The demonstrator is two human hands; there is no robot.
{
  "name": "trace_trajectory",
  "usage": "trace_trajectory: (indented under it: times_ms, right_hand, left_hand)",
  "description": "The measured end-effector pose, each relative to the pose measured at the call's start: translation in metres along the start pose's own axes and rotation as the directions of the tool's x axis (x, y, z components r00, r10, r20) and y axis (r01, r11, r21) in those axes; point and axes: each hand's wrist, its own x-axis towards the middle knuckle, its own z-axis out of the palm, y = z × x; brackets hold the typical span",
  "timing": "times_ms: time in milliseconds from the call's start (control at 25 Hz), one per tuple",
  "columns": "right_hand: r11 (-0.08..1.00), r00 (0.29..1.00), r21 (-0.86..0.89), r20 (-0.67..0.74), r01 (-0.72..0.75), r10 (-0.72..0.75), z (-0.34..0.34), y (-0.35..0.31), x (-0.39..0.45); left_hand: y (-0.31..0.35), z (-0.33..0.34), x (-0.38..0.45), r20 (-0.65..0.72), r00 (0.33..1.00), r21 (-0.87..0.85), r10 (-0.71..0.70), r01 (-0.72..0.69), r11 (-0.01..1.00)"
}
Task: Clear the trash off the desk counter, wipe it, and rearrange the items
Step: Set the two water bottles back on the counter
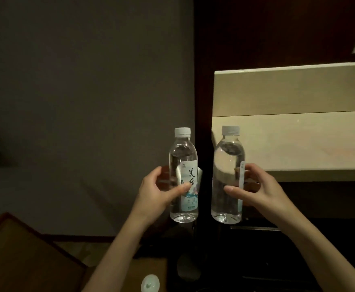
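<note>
The person holds two clear water bottles upright in the air, side by side but apart, in front of a dark vertical panel. The left hand [151, 192] wraps its grip round the middle of the left bottle [183, 175], thumb laid across the printed label and fingers curled behind. The right hand [254, 190] grips the right bottle [228, 175] at about the same height, thumb in front, fingers behind, its label turned to the side.

Both bottles are capped in white and look full nearly to the shoulder, so they should feel fairly heavy for their size. The thin plastic walls will give under a hard squeeze, and the smooth surface could slip. The labelled waist, where both hands now hold, seems the best place.

A pale table [299, 144] lies to the right, beyond the right bottle. In the dim lower edge sits a small white lidded item [150, 283], perhaps a ceramic cup, though the light is too poor to be sure.
</note>
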Motion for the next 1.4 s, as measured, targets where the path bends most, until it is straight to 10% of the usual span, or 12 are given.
trace_trajectory:
  times_ms: [600,1400]
  right_hand:
    - [0.983,0.995,-0.164,-0.051,0.078,-0.087,-0.253,0.036,0.095]
    - [0.976,0.959,-0.183,-0.235,0.117,-0.159,-0.299,0.131,0.313]
  left_hand:
    - [0.085,0.225,0.124,-0.071,0.993,-0.018,0.093,-0.095,0.995]
    - [0.042,0.306,0.35,-0.197,0.98,-0.047,0.019,-0.029,0.998]
